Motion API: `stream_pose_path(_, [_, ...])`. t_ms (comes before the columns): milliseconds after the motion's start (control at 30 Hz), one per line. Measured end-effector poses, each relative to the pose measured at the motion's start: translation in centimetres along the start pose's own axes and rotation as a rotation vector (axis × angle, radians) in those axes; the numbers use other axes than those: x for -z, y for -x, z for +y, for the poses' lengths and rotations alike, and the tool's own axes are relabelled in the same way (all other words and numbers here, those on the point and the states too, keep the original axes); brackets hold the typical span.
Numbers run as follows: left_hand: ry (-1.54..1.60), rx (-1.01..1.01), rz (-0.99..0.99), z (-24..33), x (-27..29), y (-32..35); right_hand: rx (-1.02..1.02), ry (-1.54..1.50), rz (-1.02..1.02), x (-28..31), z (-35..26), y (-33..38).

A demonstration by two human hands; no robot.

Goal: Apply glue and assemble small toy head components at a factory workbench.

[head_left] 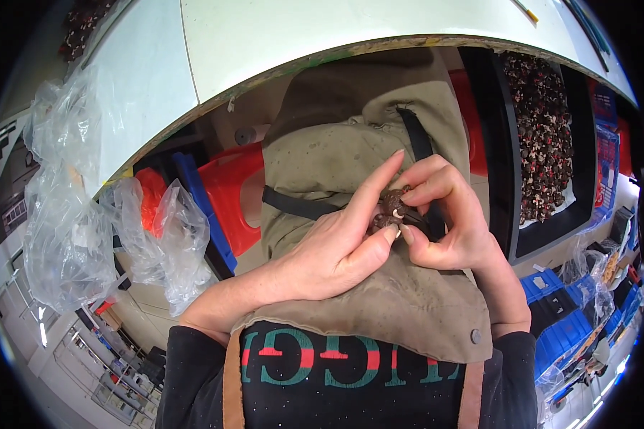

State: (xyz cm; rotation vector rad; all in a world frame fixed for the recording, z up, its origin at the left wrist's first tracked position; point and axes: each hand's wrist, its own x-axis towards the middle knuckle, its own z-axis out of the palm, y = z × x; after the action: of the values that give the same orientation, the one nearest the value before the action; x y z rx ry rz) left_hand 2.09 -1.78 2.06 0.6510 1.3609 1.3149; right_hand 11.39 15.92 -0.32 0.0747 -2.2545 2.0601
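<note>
A small, lumpy dark-brown piece with pale spots sits just right of the middle of the view, above the lap of an olive-brown apron; both bare hands hold it, so neither is nearer; from the left hand it lies toward two o'clock, from the right hand toward nine. The left hand cradles it, long finger pointing to one o'clock, thumb along its six o'clock edge; the right hand is in a narrow pinch, fingertips at the piece's one o'clock side, thumb tip at five, almost meeting the left thumb. The piece seems to run from one o'clock to seven, though the fingers cover too much to be sure; at two o'clock, well apart, a black tray holds many similar dark pieces.
</note>
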Motion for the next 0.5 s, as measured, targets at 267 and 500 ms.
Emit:
stream_pose_path(267, [-0.013,0.051,0.023,0.1,-0.08,-0.04,-0.007,-0.045,0.082,-0.45,-0.02,-0.15])
stream_pose_path(500, [-0.08,0.015,0.041,-0.34,-0.02,-0.02,-0.009,0.036,0.038,-0.05,-0.07,-0.32])
